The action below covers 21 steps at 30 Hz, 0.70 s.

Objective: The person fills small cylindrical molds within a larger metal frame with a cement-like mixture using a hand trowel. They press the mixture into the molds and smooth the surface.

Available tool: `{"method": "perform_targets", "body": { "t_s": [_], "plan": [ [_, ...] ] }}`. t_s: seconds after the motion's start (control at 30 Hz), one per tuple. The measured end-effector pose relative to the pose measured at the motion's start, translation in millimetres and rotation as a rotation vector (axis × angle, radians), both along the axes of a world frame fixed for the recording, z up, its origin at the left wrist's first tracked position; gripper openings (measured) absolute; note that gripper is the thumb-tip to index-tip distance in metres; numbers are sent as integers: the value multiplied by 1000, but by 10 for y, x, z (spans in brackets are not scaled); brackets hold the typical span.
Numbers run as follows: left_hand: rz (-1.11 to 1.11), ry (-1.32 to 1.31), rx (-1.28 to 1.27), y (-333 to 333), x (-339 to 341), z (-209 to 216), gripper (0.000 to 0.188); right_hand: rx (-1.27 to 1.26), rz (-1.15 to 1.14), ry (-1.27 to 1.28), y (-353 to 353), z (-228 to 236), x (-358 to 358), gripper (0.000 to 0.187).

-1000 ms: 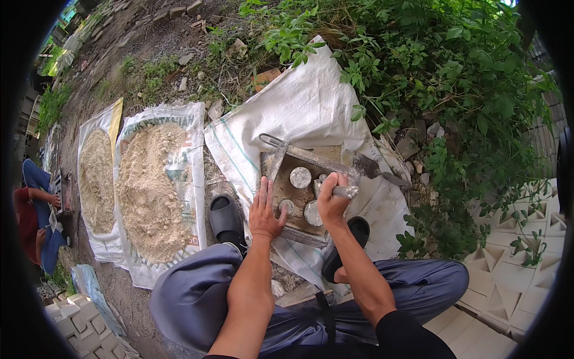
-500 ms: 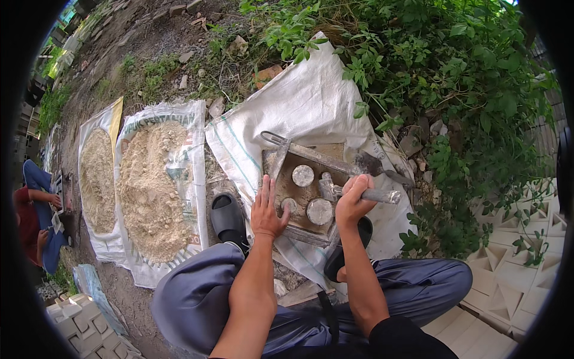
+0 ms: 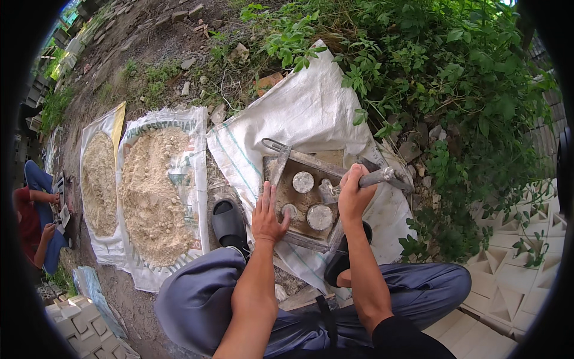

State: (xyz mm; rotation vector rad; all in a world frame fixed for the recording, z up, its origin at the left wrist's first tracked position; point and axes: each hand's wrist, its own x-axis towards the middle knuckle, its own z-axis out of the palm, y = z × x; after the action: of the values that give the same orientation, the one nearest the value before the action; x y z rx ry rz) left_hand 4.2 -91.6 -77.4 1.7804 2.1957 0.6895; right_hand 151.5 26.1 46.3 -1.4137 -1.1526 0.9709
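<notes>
A rectangular mould frame (image 3: pixel 305 240) with a dusty rim lies in front of me, with sandy material packed inside. Three round pale discs sit in that fill, among them a large one (image 3: pixel 320 217) nearest me and another (image 3: pixel 303 182) farther off. My left hand (image 3: pixel 268 215) rests on the frame's left side, fingers stretched out, beside the smallest disc (image 3: pixel 289 211). In my right hand (image 3: pixel 356 194) is the handle of a hammer (image 3: pixel 378 178). Its dusty head (image 3: pixel 327 191) is over the fill, right of the discs; whether it touches is unclear.
The frame lies on a white woven sack (image 3: pixel 311 102). Two sacks at left carry heaps of sandy powder (image 3: pixel 154 197). A trowel-like dark blade (image 3: pixel 391 173) lies right of the frame. Leafy plants (image 3: pixel 454 78) crowd the right, pale moulded blocks (image 3: pixel 514 251) below. Another person (image 3: pixel 39 209) sits far left.
My right hand has lifted slightly, and the hammer's handle end has swung up and away from me. My left hand stays on the frame's side. The view has shifted a little.
</notes>
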Motion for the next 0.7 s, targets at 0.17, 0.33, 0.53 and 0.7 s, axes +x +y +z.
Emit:
{"method": "perform_targets", "body": {
  "t_s": [0.17,0.33,0.53,0.7],
  "plan": [
    [0,5,-54,-25,33,38,79,148,55,-181,-155,-601,195,33],
    [-9,4,4,-37,14,2,79,33,-52,-10,-136,-60,106,31],
    [5,10,-21,-62,-5,-20,80,38,18,-69,-16,-236,105,34],
    [-32,-23,-24,16,50,88,80,362,-152,109,-219,37,188,35]
  ]
}}
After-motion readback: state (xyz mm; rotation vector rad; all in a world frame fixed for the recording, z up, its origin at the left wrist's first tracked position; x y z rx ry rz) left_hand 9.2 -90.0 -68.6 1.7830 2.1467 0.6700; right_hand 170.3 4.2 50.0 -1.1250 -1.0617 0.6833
